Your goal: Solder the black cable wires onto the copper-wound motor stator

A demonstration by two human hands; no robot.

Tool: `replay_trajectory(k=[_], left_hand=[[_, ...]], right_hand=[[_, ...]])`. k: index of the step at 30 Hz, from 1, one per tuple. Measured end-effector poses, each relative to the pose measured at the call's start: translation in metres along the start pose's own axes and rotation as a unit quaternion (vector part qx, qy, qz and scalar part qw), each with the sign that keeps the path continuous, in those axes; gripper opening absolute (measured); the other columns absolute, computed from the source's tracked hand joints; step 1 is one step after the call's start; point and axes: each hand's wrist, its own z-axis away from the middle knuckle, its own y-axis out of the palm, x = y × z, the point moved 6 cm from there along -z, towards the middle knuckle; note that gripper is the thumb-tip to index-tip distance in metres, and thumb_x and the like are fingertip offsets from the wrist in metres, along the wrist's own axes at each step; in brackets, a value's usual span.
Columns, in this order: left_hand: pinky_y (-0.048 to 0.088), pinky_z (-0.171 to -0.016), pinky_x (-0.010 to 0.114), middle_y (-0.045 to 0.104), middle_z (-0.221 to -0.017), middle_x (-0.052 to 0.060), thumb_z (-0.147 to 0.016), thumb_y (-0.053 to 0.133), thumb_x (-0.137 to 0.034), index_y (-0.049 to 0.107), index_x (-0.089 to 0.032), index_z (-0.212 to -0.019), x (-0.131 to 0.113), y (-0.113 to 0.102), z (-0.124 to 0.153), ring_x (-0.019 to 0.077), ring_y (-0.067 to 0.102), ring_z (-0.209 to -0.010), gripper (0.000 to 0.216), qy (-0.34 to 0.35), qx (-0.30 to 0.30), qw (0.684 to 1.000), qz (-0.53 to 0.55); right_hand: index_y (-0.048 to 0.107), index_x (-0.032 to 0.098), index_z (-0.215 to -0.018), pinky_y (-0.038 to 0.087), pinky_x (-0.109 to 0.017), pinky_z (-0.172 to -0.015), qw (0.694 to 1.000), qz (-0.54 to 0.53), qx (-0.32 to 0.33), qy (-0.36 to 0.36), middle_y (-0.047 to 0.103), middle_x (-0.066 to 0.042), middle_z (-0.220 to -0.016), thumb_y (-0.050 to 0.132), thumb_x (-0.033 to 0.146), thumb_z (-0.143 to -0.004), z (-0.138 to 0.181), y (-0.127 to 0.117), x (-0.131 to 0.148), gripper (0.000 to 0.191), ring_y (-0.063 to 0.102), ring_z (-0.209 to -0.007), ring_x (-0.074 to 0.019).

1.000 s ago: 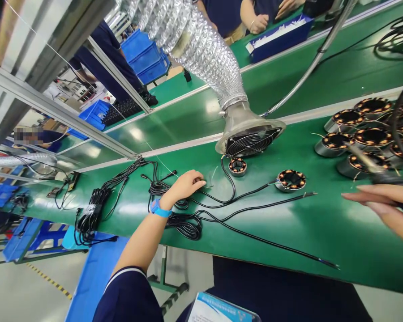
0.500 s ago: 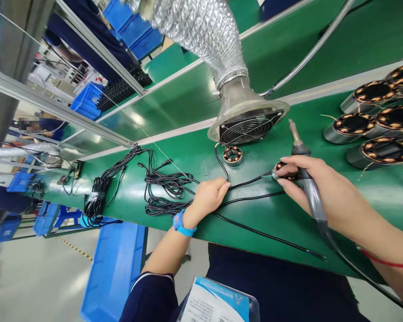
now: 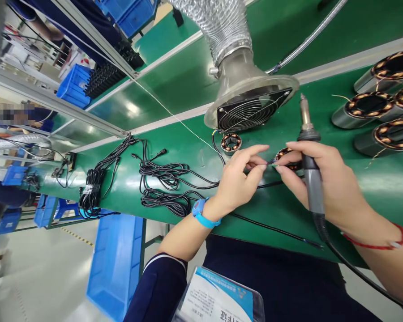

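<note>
Left hand (image 3: 237,181): thumb and forefinger pinch the black cable (image 3: 201,182) end, wrist bent upward. Right hand (image 3: 322,181): fingertips meet that wire end, soldering iron (image 3: 308,170) gripped along the palm, tip up. Stator coil (image 3: 287,157) sits just behind the fingertips; extraction fan (image 3: 251,105) beyond.

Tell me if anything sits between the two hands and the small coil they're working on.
Nothing visible does. The left hand pinches the thin wires leading to the small coil. The right hand, gripping the soldering iron, rests its fingertips right at that coil on the green bench.
</note>
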Motion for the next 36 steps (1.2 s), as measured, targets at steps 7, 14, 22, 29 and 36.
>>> replay_trajectory(k=[7, 14, 22, 29, 36], left_hand=[[0.047, -0.078, 0.028, 0.067, -0.084, 0.003, -0.096, 0.041, -0.016, 0.055, -0.014, -0.11, -0.013, 0.006, 0.004, 0.0134, 0.056, -0.082, 0.02, 0.14, -0.01, 0.977, -0.161], [0.044, -0.075, 0.029, 0.064, -0.081, 0.003, -0.097, 0.046, -0.025, 0.063, -0.016, -0.091, -0.012, 0.009, 0.007, 0.0126, 0.054, -0.078, 0.02, 0.211, -0.031, 0.948, -0.236], [0.048, -0.07, 0.024, 0.058, -0.094, 0.004, -0.094, 0.049, -0.024, 0.059, -0.018, -0.104, -0.002, -0.004, 0.0, 0.0106, 0.055, -0.082, 0.016, 0.089, -0.051, 0.991, -0.081], [0.048, -0.084, 0.032, 0.055, -0.105, 0.008, -0.085, 0.054, -0.016, 0.054, -0.017, -0.11, 0.034, -0.095, 0.006, 0.0163, 0.054, -0.094, 0.024, -0.066, -0.176, 0.945, -0.27], [0.037, -0.106, 0.044, 0.053, -0.128, 0.019, -0.08, 0.062, -0.011, 0.052, -0.011, -0.122, 0.093, -0.145, -0.021, 0.0261, 0.05, -0.12, 0.043, -0.21, -0.192, 0.893, -0.35]], right_hand=[[0.048, 0.026, -0.129, 0.05, -0.044, -0.083, 0.998, -0.052, 0.001, 0.029, 0.066, 0.0, -0.087, 0.058, 0.032, -0.088, 0.003, 0.005, -0.008, 0.043, 0.065, -0.082, -0.0199], [0.051, 0.026, -0.126, 0.05, -0.041, -0.082, 0.992, -0.115, -0.02, 0.056, 0.064, 0.001, -0.08, 0.064, 0.025, -0.083, 0.0, -0.001, -0.006, 0.045, 0.063, -0.077, -0.0184], [0.045, 0.029, -0.133, 0.05, -0.041, -0.082, 0.991, -0.119, -0.02, 0.057, 0.063, 0.002, -0.081, 0.064, 0.025, -0.081, 0.0, -0.003, -0.01, 0.055, 0.063, -0.077, -0.0187], [0.048, 0.027, -0.131, 0.046, -0.046, -0.088, 0.998, 0.05, 0.013, -0.027, 0.067, -0.001, -0.082, 0.055, 0.03, -0.089, 0.004, -0.001, -0.007, 0.044, 0.062, -0.083, -0.0238], [0.043, 0.033, -0.139, 0.046, -0.047, -0.088, 1.0, 0.016, 0.006, -0.021, 0.068, 0.0, -0.082, 0.058, 0.033, -0.088, 0.003, -0.003, -0.006, 0.053, 0.064, -0.083, -0.0246]])
